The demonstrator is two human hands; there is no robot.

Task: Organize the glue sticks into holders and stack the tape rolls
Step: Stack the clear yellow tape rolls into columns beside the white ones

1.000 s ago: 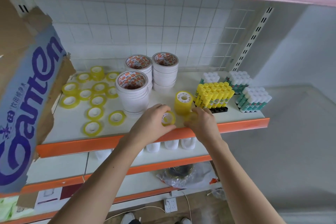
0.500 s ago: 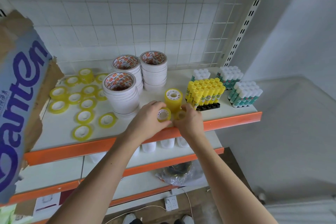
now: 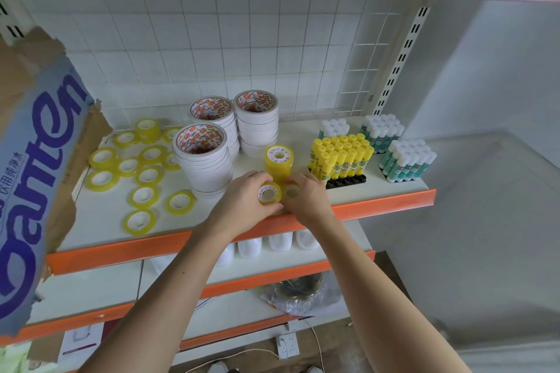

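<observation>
Left hand point(image 3: 242, 200) curled round a small yellow tape roll point(image 3: 269, 193), tilted, at the shelf's point(image 3: 100, 215) front edge. Right hand point(image 3: 306, 200) pinching a second clear roll point(image 3: 291, 192) just beside it — both right in front of the yellow tape stack point(image 3: 279, 163). Loose yellow rolls point(image 3: 142, 191) flat across the shelf's left half, white tape stacks point(image 3: 201, 160) mid-shelf. Yellow glue sticks point(image 3: 341, 157) upright in a black holder point(image 3: 348, 181) near the right front edge — green-white sticks point(image 3: 406, 163) beside them.
</observation>
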